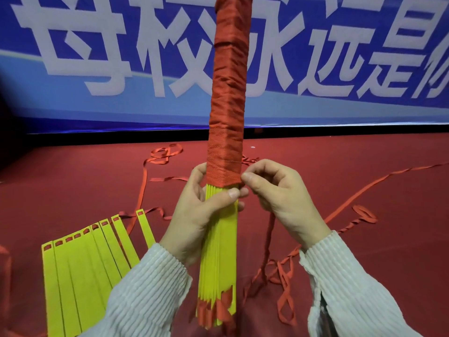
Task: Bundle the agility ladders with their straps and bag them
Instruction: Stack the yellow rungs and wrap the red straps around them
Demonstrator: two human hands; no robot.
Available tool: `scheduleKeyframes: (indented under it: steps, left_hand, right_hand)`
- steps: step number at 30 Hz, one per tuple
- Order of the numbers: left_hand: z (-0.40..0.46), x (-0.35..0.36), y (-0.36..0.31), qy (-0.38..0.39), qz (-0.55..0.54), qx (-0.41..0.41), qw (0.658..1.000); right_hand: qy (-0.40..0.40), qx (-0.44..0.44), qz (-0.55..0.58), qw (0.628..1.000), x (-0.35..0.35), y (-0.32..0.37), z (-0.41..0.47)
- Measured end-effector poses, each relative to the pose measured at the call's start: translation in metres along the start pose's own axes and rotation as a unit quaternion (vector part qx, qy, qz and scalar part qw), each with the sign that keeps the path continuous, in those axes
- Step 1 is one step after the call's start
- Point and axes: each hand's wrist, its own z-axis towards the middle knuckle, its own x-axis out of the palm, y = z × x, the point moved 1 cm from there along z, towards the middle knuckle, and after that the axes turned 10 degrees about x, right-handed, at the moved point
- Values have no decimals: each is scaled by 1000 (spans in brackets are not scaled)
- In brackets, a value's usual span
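A bundle of yellow ladder rungs (218, 259) stands upright in front of me. Its upper part is wound tightly in red strap (228, 98). My left hand (194, 215) grips the yellow stack just below the wrapped part, thumb across the front. My right hand (277, 190) pinches the strap at the lower edge of the wrapping, on the bundle's right side. A twisted red strap tail (268, 242) hangs down from under my right hand to the floor.
A second set of yellow rungs (85, 263) lies fanned out on the red floor at lower left. Loose red straps (364, 190) trail over the floor to the right and behind. A blue banner (97, 57) with white characters hangs at the back.
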Motion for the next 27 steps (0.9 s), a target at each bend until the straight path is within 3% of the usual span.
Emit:
scheduleKeyframes:
  steps: [3, 12, 20, 24, 27]
  left_hand:
    - [0, -2, 4, 24, -64, -27, 997]
    - [-5, 5, 7, 60, 156, 30, 985]
    - [5, -10, 9, -20, 297, 79, 951]
    - [8, -14, 5, -40, 330, 86, 939]
    - [7, -13, 6, -47, 348, 97, 931]
  right_hand:
    - [-6, -5, 46, 999, -1, 0, 1]
    - [-38, 4, 58, 998, 4, -6, 0]
    - [-11, -13, -103, 995, -21, -9, 1]
    - [24, 62, 72, 995, -19, -4, 3]
    - [94, 222, 230, 943, -17, -8, 2]
